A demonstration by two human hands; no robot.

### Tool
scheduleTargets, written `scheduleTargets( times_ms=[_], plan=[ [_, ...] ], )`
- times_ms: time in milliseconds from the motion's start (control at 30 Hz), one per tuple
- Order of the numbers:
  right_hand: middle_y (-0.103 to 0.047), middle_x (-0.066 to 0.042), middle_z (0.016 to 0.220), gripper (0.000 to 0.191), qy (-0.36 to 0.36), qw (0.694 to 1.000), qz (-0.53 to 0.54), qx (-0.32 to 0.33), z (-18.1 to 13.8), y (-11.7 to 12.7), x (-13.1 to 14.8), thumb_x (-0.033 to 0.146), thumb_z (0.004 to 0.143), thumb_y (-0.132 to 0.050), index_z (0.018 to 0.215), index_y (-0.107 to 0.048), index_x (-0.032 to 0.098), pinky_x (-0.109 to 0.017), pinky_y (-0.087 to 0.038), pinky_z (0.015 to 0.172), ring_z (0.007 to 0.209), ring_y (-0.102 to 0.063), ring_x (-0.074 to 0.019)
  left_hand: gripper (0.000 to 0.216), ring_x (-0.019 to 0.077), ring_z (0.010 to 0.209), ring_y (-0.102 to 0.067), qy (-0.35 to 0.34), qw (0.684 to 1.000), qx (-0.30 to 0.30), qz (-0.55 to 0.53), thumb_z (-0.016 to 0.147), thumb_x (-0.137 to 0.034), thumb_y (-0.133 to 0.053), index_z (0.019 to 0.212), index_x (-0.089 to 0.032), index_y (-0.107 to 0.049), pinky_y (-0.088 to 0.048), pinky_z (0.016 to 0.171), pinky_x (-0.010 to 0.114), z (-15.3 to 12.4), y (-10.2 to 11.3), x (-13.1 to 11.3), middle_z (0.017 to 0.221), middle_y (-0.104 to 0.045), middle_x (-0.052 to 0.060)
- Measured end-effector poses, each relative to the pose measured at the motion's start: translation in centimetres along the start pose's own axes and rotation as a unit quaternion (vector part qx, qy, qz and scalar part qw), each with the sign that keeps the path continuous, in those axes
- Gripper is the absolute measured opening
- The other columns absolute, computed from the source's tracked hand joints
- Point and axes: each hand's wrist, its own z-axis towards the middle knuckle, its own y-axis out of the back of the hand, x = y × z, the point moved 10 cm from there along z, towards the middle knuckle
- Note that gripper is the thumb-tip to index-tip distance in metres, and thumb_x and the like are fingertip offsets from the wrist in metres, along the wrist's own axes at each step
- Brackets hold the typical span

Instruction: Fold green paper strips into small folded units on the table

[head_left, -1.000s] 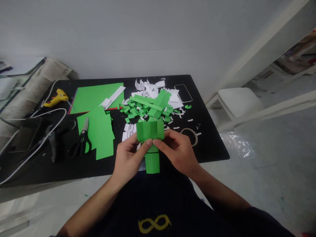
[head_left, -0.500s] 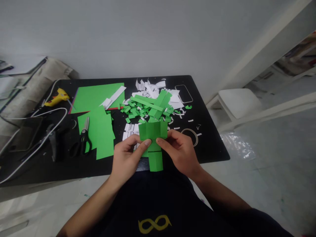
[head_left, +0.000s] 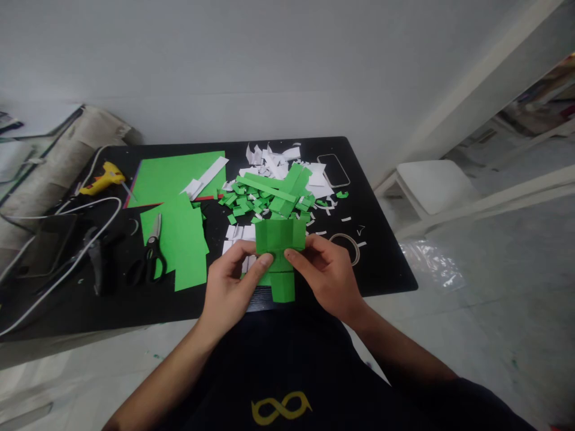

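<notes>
A creased piece of green paper [head_left: 282,239], cut wide at the top and narrower below, is held up over the table's front edge. My left hand [head_left: 236,275] pinches its left side, thumb on the near face and fingers behind. On the opposite side my right hand [head_left: 326,272] grips it the same way, thumb tip near the middle. Folded white paper pieces [head_left: 238,232] lie just behind my left hand, partly covered. Beyond the held piece is a heap of green paper scraps [head_left: 251,197] mixed with white scraps [head_left: 274,157].
Scissors [head_left: 154,251] rest on green sheets [head_left: 186,239] at the left. A yellow glue gun [head_left: 105,178] with a white cable lies farther left. At the right are a tape ring [head_left: 348,242] and a rounded rectangular outline [head_left: 335,170]. A white stool [head_left: 435,182] stands beyond the table [head_left: 381,263].
The lower flap of the green paper looks shorter and its bottom edge sits higher, as the piece tilts or folds. Both hands keep their hold in nearly the same place.
</notes>
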Motion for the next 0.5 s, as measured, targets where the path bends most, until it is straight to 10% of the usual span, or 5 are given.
scheduleTargets(
  times_ms=[267, 500],
  plan=[
    [-0.070, -0.003, 0.099, 0.019, 0.177, 0.977, -0.114, 0.024, -0.3, 0.2, 3.5, 0.015, 0.096, -0.075, 0.103, -0.083, 0.031, -0.038, -0.056, 0.089, 0.098, -0.069, -0.0213, 0.019, 0.0168, 0.089, -0.066, -0.145, 0.989, -0.006, 0.035, 0.090, -0.010, -0.082, 0.100, -0.026, -0.081, -0.052, 0.080, 0.030, 0.2, 1.1, -2.6, 0.093, -0.071, 0.001],
    [-0.077, -0.002, 0.103, 0.019, -0.048, 0.994, 0.090, 0.029, 0.2, 0.3, -0.6, 0.026, 0.099, -0.068, 0.113, -0.080, 0.031, -0.035, -0.058, 0.089, 0.101, -0.072, -0.0203, 0.024, 0.0150, 0.086, -0.066, -0.213, 0.975, 0.003, 0.055, 0.091, -0.003, -0.077, 0.101, -0.025, -0.079, -0.053, 0.076, 0.028, 0.0, 1.0, -3.8, 0.092, -0.072, 0.001]
  ],
)
